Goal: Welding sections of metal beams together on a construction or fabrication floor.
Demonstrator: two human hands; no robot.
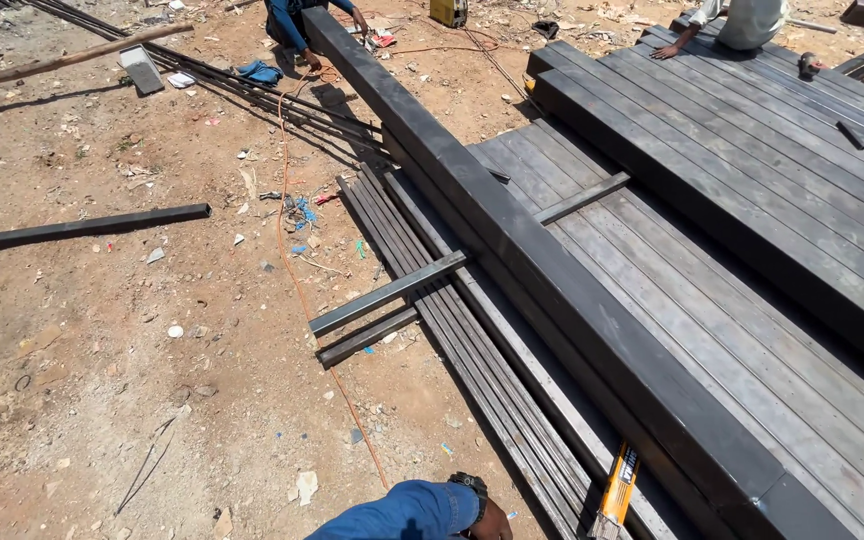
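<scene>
**A:** Which hand was in view?

**B:** Only one, I judged it the left hand [492, 522], at the end of a blue sleeve [407, 510] with a dark wristwatch [468, 485]. The frame's lower edge cut off the fingers, so I couldn't tell whether they were spread or curled, or whether they held anything. The right hand didn't show.

**A:** What lay closest to it?

**B:** The bundle of thin steel bars [472, 360] ran just beyond the hand and off to its right. A yellow and black tool [617, 490] lay near, further right, against the long dark steel beam [552, 280].

**A:** So what stage was the work at?

**B:** My reading: a low reach towards the bars or the tool, with nothing gripped that I could see. Closing on the tool would have called for a stretch rightwards across the bars, down into the narrow gap beside the beam.

**A:** Anything else around?

**B:** Two short flat crosspieces [387, 293] lay well ahead of the hand, an orange cable [297, 280] trailed over the dirt to its left, and two other people [287, 20] worked far beyond it.
</scene>
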